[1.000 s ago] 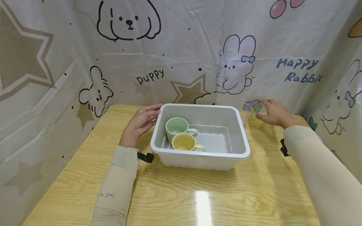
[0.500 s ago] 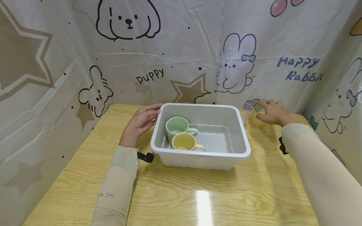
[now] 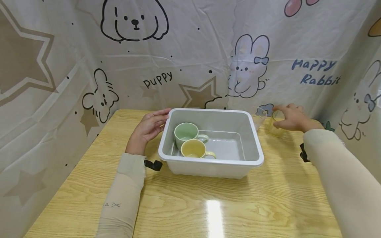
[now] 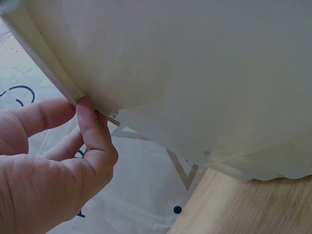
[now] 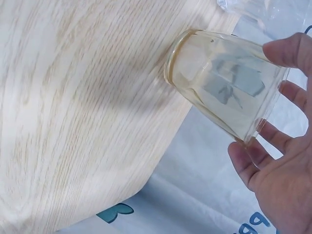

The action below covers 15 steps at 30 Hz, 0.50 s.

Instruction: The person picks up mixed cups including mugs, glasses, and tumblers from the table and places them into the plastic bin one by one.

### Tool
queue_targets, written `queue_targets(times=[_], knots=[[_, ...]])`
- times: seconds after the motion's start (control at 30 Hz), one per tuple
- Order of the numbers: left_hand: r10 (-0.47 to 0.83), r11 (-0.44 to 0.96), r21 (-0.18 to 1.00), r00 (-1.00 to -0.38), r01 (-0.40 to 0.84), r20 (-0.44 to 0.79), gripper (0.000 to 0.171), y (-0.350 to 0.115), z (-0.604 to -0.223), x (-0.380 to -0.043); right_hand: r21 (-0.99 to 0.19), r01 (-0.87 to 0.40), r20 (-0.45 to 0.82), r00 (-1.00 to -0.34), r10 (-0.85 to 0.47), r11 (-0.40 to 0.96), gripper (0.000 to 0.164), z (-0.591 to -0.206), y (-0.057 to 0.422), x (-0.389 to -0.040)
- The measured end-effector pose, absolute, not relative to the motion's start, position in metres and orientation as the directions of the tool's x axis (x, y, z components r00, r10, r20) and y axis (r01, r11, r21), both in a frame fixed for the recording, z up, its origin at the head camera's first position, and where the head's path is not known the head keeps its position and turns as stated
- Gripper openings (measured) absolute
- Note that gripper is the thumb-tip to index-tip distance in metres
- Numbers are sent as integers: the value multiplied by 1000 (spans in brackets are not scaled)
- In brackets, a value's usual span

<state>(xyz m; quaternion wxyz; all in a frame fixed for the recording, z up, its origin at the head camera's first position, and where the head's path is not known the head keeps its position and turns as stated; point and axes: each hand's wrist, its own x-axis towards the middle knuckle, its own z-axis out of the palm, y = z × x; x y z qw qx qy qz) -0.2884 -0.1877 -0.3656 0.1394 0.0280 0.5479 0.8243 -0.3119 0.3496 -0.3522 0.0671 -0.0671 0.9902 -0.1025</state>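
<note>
- Holding the yellow glass [image 5: 224,83] by its upper end, the right hand [image 3: 293,117] is curling its thumb to one side and its fingers to the other, with the palm sitting apart from it.
- The yellow glass is standing at the far right of the worktop [image 3: 178,205], outside the bin [image 3: 208,169]; whether its base is touching or just clearing the surface, I cannot tell.
- With the hold sitting so high, the base is probably risking a swing; squeezing evenly and holding it upright should be helping.
- A clear glass [image 3: 259,118] is showing faintly between the yellow glass and the bin; raising the yellow glass before any sideways move would likely be avoiding a knock.
- The left hand [image 3: 151,125] is pinching the bin's rim at its left end, near the far corner; a light hold is probably steadying it enough, while pulling could be tilting it.
- Inside the bin, a green mug [image 3: 186,132] and a yellow mug [image 3: 192,148] are sitting close together at the left, handles pointing right; avoiding those handles is seeming wise.
</note>
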Motion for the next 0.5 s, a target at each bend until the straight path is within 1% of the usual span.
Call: queue_targets(times=[0.13, 0.33, 0.5], knots=[[260, -369, 907, -960, -201, -107, 38, -188, -366, -289, -226, -121, -141, -978, -155, 967, 71, -348, 355, -309], [260, -361, 910, -959, -202, -110, 39, -188, -367, -289, -223, -154, -143, -971, -189, 962, 68, -340, 364, -305], [262, -359, 911, -959, -202, -110, 36, -187, -367, -289, -214, -165, -140, -970, -198, 963, 68, -332, 368, -300]])
